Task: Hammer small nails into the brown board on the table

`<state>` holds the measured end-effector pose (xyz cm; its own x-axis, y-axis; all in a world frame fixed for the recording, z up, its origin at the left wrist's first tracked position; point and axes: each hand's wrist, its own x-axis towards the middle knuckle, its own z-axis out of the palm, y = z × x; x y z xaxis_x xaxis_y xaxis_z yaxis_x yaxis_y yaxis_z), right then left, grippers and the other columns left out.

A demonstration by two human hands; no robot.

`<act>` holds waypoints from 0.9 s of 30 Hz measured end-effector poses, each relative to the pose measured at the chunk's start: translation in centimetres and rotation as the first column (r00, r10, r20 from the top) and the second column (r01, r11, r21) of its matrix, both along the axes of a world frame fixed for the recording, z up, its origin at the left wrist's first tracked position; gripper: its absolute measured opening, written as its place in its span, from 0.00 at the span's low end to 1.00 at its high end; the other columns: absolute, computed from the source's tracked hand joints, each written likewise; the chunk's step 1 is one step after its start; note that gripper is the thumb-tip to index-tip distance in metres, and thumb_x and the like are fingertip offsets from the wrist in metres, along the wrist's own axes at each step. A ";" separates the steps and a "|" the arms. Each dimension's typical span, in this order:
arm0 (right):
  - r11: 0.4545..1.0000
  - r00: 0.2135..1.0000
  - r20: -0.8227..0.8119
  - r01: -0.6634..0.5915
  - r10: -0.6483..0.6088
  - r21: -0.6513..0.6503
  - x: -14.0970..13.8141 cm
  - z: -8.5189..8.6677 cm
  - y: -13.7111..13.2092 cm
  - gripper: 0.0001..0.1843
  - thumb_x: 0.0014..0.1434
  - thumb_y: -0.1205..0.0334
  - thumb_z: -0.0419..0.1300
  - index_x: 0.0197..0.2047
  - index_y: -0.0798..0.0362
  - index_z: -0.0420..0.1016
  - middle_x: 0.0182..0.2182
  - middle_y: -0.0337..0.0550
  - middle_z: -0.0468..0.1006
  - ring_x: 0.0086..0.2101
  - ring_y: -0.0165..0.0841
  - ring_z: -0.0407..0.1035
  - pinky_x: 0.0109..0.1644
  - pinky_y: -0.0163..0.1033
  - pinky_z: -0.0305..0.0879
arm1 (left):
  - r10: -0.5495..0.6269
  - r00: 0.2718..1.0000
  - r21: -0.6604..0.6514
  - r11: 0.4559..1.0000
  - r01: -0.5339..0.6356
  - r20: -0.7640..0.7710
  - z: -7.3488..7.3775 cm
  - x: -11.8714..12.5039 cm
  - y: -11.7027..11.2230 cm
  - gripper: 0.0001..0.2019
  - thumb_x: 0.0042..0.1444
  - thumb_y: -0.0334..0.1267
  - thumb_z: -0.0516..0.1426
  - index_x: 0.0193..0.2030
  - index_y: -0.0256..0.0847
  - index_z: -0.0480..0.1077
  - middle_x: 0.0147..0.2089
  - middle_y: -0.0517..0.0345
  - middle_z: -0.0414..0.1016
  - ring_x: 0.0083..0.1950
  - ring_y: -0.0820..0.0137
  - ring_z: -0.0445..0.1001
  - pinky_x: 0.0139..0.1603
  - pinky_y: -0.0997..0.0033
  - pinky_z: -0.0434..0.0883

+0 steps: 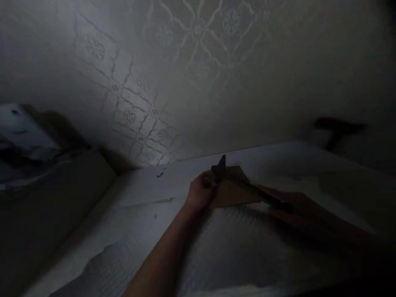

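The scene is very dim. My left hand point(201, 190) rests with curled fingers on the left edge of a flat brown piece point(230, 193), perhaps cardboard or wood, lying on a white board point(148, 214). My right hand point(297, 206) comes in from the right in deep shadow, closed round the handle of a long dark tool point(247, 187). The tool's head point(220, 168) sits at the far corner of the brown piece, beside my left fingers. I cannot make out what kind of tool it is.
A wall with patterned, embossed wallpaper point(148, 103) rises just behind the white board. A dark hammer-like shape point(338, 128) lies blurred at the far right. On the left stand dim surfaces and some pale clutter point(21, 140).
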<state>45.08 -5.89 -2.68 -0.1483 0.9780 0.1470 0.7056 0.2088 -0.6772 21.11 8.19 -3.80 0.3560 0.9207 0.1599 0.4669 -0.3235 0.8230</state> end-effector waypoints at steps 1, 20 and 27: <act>1.000 1.000 -0.020 -0.002 0.002 0.005 0.0 0.0 0.0 0.32 0.60 0.56 0.54 0.67 0.42 0.55 0.59 0.39 0.69 0.54 0.43 0.66 0.58 0.48 0.62 | -0.001 1.000 -0.005 1.000 0.001 0.000 0.0 0.0 0.0 0.18 0.48 0.26 0.59 0.48 0.38 0.70 0.38 0.54 0.79 0.39 0.69 0.77 0.41 0.72 0.73; 0.998 0.997 -0.072 -0.017 0.013 -0.052 -0.4 -0.3 0.5 0.32 0.58 0.55 0.55 0.66 0.42 0.58 0.58 0.39 0.70 0.53 0.46 0.67 0.57 0.50 0.63 | -0.004 1.000 -0.016 1.000 0.004 -0.025 -0.1 -0.1 0.0 0.19 0.46 0.27 0.59 0.48 0.39 0.70 0.37 0.55 0.80 0.39 0.68 0.77 0.38 0.73 0.72; 0.999 0.999 -0.039 0.016 -0.018 -0.041 -0.7 0.0 0.4 0.33 0.58 0.58 0.55 0.66 0.47 0.57 0.56 0.44 0.71 0.50 0.45 0.70 0.54 0.49 0.66 | -0.001 1.000 -0.001 1.000 0.001 -0.018 -0.1 -0.1 0.1 0.19 0.47 0.28 0.59 0.49 0.39 0.70 0.38 0.54 0.80 0.39 0.68 0.77 0.40 0.72 0.73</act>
<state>44.34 -5.50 -2.72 -0.1266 0.9856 0.1121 0.6812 0.1685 -0.7124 21.04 8.29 -3.94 0.3597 0.9205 0.1528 0.4812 -0.3233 0.8148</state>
